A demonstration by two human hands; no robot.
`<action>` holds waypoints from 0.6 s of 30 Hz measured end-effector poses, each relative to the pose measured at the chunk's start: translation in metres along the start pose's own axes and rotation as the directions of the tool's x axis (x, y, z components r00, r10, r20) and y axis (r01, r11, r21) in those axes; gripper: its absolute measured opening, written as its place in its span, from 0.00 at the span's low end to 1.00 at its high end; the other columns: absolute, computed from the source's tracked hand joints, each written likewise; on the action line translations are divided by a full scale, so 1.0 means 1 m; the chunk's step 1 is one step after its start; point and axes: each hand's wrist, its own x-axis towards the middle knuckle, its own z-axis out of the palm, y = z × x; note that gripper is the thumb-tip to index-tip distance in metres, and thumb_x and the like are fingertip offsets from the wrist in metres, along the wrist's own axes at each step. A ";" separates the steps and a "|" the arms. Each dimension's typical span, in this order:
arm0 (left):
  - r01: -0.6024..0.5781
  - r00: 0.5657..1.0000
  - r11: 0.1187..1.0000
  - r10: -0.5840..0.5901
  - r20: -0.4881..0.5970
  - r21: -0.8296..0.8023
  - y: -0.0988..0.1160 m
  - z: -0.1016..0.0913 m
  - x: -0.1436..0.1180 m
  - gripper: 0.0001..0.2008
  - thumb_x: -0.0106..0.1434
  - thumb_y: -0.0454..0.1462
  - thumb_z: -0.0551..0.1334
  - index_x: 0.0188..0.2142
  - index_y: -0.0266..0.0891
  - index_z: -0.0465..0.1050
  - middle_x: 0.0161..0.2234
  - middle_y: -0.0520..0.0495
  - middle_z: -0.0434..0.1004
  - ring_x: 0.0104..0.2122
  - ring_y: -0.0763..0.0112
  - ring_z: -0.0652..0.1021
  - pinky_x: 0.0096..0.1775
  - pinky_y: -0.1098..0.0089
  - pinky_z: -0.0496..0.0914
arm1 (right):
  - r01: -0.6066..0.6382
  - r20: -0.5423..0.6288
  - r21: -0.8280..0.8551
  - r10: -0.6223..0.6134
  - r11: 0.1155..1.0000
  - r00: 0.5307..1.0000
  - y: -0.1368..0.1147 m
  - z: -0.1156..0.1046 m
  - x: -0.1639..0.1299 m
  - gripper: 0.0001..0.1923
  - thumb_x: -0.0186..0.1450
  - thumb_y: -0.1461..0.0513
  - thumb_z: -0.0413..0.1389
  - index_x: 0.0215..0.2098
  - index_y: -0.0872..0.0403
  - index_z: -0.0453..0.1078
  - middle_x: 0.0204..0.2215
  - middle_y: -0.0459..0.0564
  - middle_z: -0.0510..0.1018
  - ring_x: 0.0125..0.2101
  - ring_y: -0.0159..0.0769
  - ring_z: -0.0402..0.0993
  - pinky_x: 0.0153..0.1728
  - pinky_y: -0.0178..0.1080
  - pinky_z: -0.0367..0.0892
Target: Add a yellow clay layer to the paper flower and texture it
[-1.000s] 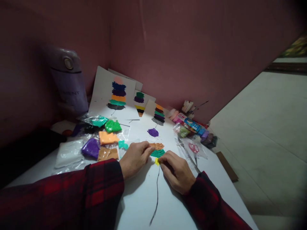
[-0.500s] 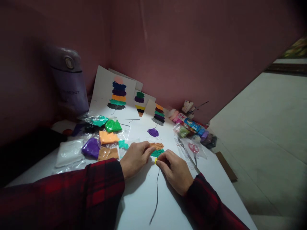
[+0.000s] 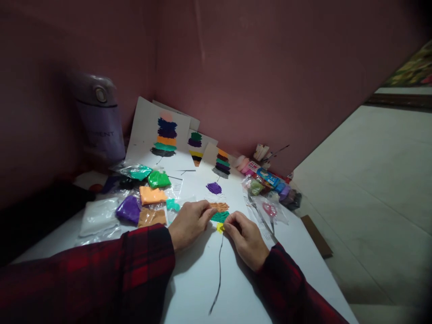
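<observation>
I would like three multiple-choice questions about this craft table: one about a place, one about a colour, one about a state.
1. Where is the yellow clay bit?
A. at the top of the black line
B. on the orange clay bag
C. beside the purple bottle

2. What colour is the clay patch just above the yellow bit?
A. white
B. teal green
C. pink

3. How is the right hand placed?
A. lifted high over the table
B. gripping the scissors
C. fingertips down at the yellow bit

Answers: 1 A, the bit sits where the line ends. 2 B, teal lies between orange and yellow. 3 C, the fingers meet the bit on the white sheet.
</observation>
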 end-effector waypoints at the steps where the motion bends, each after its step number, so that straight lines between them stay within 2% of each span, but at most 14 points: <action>1: 0.002 1.000 1.000 -0.002 0.001 -0.001 0.000 0.000 0.000 0.14 0.66 0.39 0.54 0.23 0.40 0.65 0.18 0.53 0.69 0.21 0.69 0.69 0.30 0.68 0.60 | -0.009 -0.002 0.027 0.009 1.000 1.000 0.001 0.000 0.000 0.08 0.66 0.62 0.51 0.29 0.53 0.65 0.24 0.45 0.70 0.25 0.34 0.67 0.29 0.36 0.60; 3: 0.006 1.000 1.000 -0.006 0.001 -0.003 0.000 0.000 0.000 0.14 0.66 0.38 0.54 0.23 0.40 0.65 0.18 0.53 0.69 0.21 0.69 0.69 0.30 0.69 0.60 | 0.000 -0.004 0.049 0.000 0.999 1.000 0.001 0.000 -0.001 0.09 0.67 0.61 0.50 0.29 0.53 0.65 0.24 0.45 0.70 0.25 0.34 0.67 0.28 0.36 0.60; 8: 0.007 1.000 1.000 -0.006 0.005 -0.006 0.000 0.000 0.000 0.14 0.66 0.38 0.54 0.23 0.40 0.66 0.18 0.53 0.69 0.21 0.69 0.69 0.30 0.69 0.61 | 0.119 -0.004 -0.037 -0.119 0.992 0.993 0.001 0.000 -0.002 0.10 0.67 0.64 0.50 0.29 0.54 0.69 0.27 0.47 0.72 0.30 0.36 0.69 0.32 0.37 0.61; 12: 0.002 1.000 1.000 -0.002 0.002 0.000 0.000 -0.001 0.000 0.15 0.65 0.39 0.55 0.22 0.41 0.64 0.18 0.53 0.69 0.21 0.69 0.69 0.30 0.69 0.60 | 0.099 0.015 -0.071 -0.098 0.993 0.995 -0.003 0.001 -0.001 0.04 0.63 0.66 0.56 0.30 0.53 0.70 0.28 0.46 0.73 0.31 0.36 0.69 0.33 0.36 0.61; 18: -0.007 1.000 1.000 0.007 0.001 -0.001 0.000 0.000 0.000 0.15 0.65 0.39 0.54 0.21 0.41 0.63 0.18 0.53 0.69 0.22 0.69 0.69 0.30 0.68 0.60 | 0.120 0.084 -0.168 -0.107 0.978 0.991 -0.008 -0.001 0.001 0.06 0.63 0.66 0.55 0.28 0.53 0.66 0.27 0.46 0.72 0.30 0.36 0.67 0.32 0.37 0.59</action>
